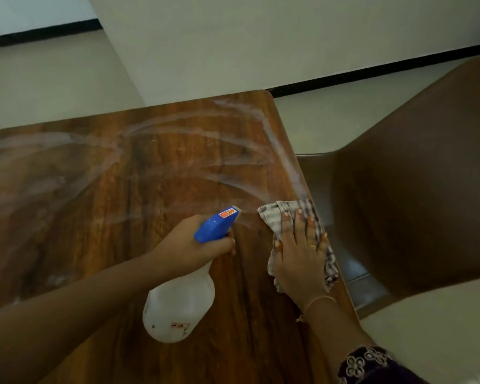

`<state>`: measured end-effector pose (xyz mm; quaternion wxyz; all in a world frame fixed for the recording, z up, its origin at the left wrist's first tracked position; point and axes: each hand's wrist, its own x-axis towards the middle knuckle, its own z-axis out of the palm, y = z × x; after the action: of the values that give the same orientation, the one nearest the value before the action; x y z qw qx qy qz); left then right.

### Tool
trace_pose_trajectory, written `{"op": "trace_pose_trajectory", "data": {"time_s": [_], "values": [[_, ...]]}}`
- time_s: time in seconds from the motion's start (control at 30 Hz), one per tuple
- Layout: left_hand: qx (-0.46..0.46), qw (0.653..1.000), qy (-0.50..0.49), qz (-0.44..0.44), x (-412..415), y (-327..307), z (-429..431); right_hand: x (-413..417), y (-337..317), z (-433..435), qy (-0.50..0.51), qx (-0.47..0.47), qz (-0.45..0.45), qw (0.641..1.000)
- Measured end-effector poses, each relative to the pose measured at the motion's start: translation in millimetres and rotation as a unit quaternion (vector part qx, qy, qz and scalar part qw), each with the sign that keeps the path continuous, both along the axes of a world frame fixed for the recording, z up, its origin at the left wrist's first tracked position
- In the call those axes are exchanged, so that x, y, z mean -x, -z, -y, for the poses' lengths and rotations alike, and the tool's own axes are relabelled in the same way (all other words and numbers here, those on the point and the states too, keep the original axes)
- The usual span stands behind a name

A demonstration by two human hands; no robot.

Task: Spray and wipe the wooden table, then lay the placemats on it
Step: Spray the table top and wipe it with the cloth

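The wooden table (100, 206) fills the lower left of the head view, with pale wet streaks arcing across its far half. My left hand (194, 242) grips the neck of a white spray bottle (178, 309) with a blue trigger head, its nozzle pointing right toward the cloth. My right hand (299, 250) presses flat, fingers spread, on a checked grey cloth (275, 214) near the table's right edge. No placemats are in view.
A brown chair (416, 189) stands close against the table's right edge. Pale floor tiles and a white wall with a black skirting line lie beyond the table's far edge.
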<state>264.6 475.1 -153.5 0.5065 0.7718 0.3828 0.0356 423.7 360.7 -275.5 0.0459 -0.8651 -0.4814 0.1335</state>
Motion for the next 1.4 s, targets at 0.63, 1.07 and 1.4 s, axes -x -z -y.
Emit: {"op": "trace_pose_trajectory", "data": {"time_s": [0.63,1.07,1.4], "values": [[-0.107,0.993,-0.045,0.026,-2,2,-23,6,3,0,0.021,-0.028,-0.005,0.999],[-0.077,0.992,-0.073,0.061,-4,10,-40,-8,0,-44,0.091,-0.017,0.014,0.996],[-0.030,0.991,-0.101,0.088,-3,8,-50,-27,2,-142,-0.084,-0.040,0.012,0.996]]}}
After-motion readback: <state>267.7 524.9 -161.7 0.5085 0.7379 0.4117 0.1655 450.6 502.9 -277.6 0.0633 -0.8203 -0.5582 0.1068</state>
